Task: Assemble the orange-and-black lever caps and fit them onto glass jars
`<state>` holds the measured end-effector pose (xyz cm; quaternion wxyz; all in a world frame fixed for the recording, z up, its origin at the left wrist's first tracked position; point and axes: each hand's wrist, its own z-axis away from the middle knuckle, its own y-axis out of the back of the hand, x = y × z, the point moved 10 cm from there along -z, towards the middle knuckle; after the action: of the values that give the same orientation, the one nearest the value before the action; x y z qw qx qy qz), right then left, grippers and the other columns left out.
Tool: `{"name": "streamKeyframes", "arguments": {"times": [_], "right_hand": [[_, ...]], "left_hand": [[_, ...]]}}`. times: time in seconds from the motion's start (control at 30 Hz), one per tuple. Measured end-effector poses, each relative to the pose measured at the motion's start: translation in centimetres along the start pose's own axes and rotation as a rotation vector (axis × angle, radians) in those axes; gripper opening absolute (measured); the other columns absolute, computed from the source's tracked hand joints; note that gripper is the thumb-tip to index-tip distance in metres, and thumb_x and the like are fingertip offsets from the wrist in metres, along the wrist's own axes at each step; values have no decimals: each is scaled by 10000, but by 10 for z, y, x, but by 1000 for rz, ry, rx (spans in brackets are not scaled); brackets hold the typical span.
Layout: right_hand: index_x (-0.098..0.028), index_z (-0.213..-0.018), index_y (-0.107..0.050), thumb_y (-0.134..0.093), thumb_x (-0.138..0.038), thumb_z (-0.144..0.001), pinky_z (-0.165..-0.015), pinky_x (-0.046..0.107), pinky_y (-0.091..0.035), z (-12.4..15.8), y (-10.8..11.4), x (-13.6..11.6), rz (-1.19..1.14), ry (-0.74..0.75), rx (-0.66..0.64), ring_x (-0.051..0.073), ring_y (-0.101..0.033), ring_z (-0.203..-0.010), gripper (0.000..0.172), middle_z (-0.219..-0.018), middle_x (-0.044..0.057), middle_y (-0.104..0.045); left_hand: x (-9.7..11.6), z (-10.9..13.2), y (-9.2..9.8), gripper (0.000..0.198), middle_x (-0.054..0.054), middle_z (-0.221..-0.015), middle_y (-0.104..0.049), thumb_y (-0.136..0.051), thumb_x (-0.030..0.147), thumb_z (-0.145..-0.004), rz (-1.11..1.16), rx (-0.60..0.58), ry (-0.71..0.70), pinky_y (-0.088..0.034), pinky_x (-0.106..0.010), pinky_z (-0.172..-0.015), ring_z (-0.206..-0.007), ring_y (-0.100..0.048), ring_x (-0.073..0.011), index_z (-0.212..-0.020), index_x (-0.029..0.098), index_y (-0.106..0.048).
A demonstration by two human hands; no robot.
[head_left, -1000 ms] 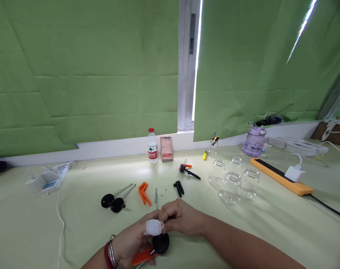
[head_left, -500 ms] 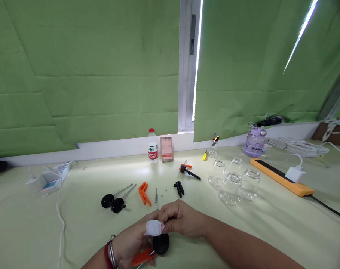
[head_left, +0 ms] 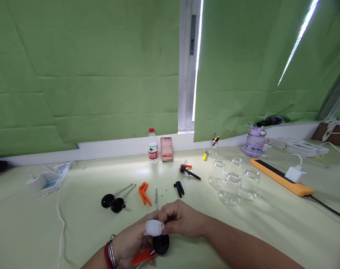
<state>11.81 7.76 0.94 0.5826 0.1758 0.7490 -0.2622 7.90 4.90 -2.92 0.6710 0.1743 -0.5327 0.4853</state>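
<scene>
My left hand (head_left: 130,237), with a red band and silver bangles at the wrist, is closed around a part with a black disc (head_left: 161,244), an orange handle (head_left: 143,257) and a metal rod. A white, cloth-like piece (head_left: 154,228) covers the area by the left thumb; whether it is worn or held I cannot tell. My right hand (head_left: 183,218) pinches its fingers together just above the disc, touching the left hand. What lies between those fingertips is hidden. Beyond the hands lie thin metal rods (head_left: 156,196) and two orange handles (head_left: 143,194).
Two black discs with rods (head_left: 118,204) lie left. Black handles (head_left: 179,189) and a black-and-orange assembly (head_left: 189,172) lie ahead. Several glass jars (head_left: 233,183), an orange power strip (head_left: 282,177) and a purple bottle (head_left: 254,142) stand right. A water bottle (head_left: 152,147) stands at the back.
</scene>
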Motion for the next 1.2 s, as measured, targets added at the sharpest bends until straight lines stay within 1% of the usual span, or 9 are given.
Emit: {"name": "streamKeyframes", "arguments": {"times": [0.17,0.33,0.43,0.63,0.77,0.9,1.07,1.2], "right_hand": [[-123,-725,-657,-807,-265,-562,-804,325,-450,0,1,6,-42,-45,13,170,-610,-841,264,-859,52,-669],[-115,-713,-649,-823,-227,-520,-741,299,-463,-1,6,13,-52,-83,35,147,-611,-764,282,-823,43,-666],[-115,-708,-645,-831,-221,-500,-721,290,-462,0,7,16,-61,-101,45,142,-612,-746,299,-803,36,-661],[-117,-713,-639,-836,-238,-483,-680,263,-460,1,9,17,-25,-113,51,122,-601,-705,326,-778,25,-658],[-123,-709,-637,-844,-258,-462,-600,224,-439,2,12,15,53,-114,67,90,-552,-612,349,-711,-6,-638],[-121,-713,-635,-847,-271,-449,-517,188,-375,2,14,12,145,-112,81,57,-463,-533,370,-631,-34,-593],[-128,-732,-641,-840,-262,-471,-494,180,-332,2,16,15,216,-119,91,50,-415,-523,355,-587,-56,-539],[-144,-820,-673,-830,-235,-498,-505,181,-319,2,16,14,249,-99,80,48,-396,-533,369,-597,-66,-514]], "left_hand": [[-3,-2,3,430,-21,-758,-526,-578,365,-670,-7,0,-3,-417,-182,-383,-548,-537,-121,-1061,197,-514],[-4,-4,5,379,-12,-735,-521,-551,322,-695,-15,-6,-12,-421,-176,-379,-533,-519,-110,-1052,197,-519],[-5,-4,5,342,-22,-759,-532,-541,326,-705,-18,-7,-9,-424,-181,-387,-543,-527,-115,-1021,195,-526],[-4,-3,3,369,-30,-770,-547,-550,330,-697,5,-20,-14,-428,-183,-392,-557,-537,-122,-1038,192,-523],[-5,-3,4,377,-34,-772,-560,-552,336,-707,6,-25,-9,-427,-177,-384,-559,-552,-127,-1053,193,-519],[-5,-4,6,388,-33,-773,-570,-560,340,-707,15,-22,-9,-442,-184,-393,-553,-552,-123,-1064,194,-517],[-5,-4,4,360,-26,-769,-570,-560,348,-723,14,-27,-7,-437,-185,-394,-543,-544,-117,-1048,197,-527],[-4,-3,5,347,-26,-756,-573,-584,376,-697,16,-22,0,-438,-197,-409,-563,-554,-131,-993,196,-551]]}}
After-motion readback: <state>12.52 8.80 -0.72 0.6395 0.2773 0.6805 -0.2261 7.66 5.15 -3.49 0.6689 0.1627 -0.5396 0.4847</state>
